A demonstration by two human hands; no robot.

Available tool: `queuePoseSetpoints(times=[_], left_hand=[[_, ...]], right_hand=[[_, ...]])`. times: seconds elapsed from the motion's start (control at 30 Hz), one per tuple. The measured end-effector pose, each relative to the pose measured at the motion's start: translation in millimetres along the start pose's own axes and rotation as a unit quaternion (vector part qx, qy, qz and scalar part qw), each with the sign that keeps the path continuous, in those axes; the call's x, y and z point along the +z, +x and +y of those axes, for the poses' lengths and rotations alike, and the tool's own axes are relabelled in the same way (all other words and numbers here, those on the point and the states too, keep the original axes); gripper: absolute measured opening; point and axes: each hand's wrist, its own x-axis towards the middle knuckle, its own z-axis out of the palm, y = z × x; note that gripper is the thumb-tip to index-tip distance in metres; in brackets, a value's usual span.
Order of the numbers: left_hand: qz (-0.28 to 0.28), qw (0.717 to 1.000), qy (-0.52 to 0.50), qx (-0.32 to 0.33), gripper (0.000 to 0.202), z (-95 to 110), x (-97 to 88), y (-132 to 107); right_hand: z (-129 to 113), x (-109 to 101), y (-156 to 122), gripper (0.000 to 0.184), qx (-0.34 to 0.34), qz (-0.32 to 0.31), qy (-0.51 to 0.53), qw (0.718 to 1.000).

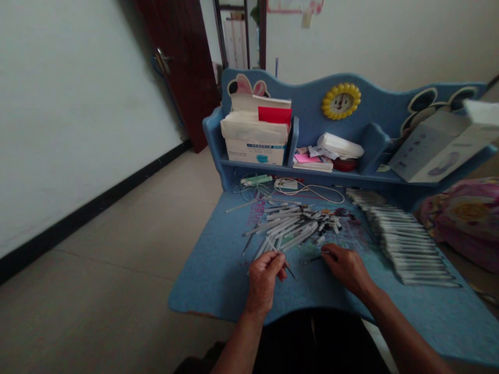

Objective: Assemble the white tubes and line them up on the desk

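Note:
Near the table's front edge, my left hand (267, 272) is closed around a thin pen (290, 272), whose dark pointed end sticks out to the lower right. To its right, my right hand (346, 266) has its fingertips pinched together low over the tabletop; whatever lies in them is too small to make out. A thin dark piece (313, 258) shows just left of those fingertips. Beyond both hands spreads a loose pile of whitish pen barrels (286, 224). Small white and dark pen parts (331, 223) lie at the pile's right end.
A long row of pens (405, 236) lies side by side along the right of the blue table (206, 280). Behind are a white cable (323, 188), a shelf with a mask box (253, 143), a tilted white box (432, 148) and a yellow flower clock (341, 101).

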Motion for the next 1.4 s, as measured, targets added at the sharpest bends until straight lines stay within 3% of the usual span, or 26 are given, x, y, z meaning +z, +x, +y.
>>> queuePoseSetpoints(times=[0.53, 1.4], left_hand=[[0.019, 0.999, 0.024, 0.01, 0.019, -4, 4.8, 0], [0.031, 0.998, -0.046, -0.018, 0.023, 1, 8.2, 0]], right_hand=[[13, 2, -24, 0.023, -0.069, 0.046, 0.079, 0.993], [13, 14, -36, 0.019, -0.106, 0.077, 0.032, 0.991]])
